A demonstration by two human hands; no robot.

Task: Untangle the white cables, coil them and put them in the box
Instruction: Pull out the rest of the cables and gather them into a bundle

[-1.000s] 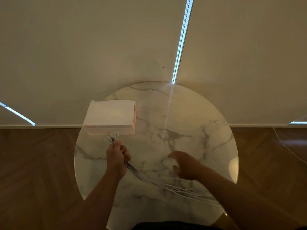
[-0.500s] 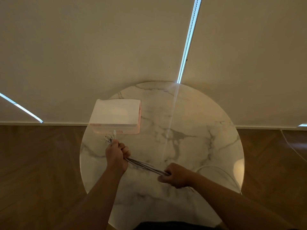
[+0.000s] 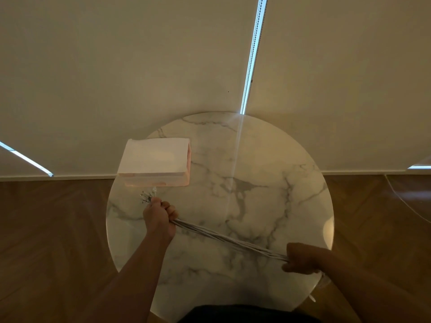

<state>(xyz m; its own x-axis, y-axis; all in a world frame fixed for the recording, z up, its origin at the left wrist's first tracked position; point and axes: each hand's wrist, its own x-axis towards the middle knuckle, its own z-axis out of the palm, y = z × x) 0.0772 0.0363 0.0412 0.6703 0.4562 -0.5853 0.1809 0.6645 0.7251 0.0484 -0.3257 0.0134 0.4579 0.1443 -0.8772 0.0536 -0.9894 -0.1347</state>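
White cables (image 3: pixel 231 240): bundled, stretched taut across lower frame between your fists, left hand (image 3: pixel 159 217) and right hand (image 3: pixel 302 258) both gripping. Not yet coiled; box (image 3: pixel 155 160), upper left, awaits them.

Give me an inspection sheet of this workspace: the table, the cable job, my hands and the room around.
Surface: round marble table, glossy, with a light streak reflected across it.
Job's things: box, white top, pinkish sides, at the table's far left; cannot tell if it is open.
Clutter: nothing seen.
Hands: left hand grips the bundle just below its connector ends; right hand grips it near the table's near right edge.
Cables: white cables gathered in one bundle, pulled straight between the hands; not coiled.
Surroundings: wooden floor, pale blinds with bright gaps, a thin cord on the floor at right.
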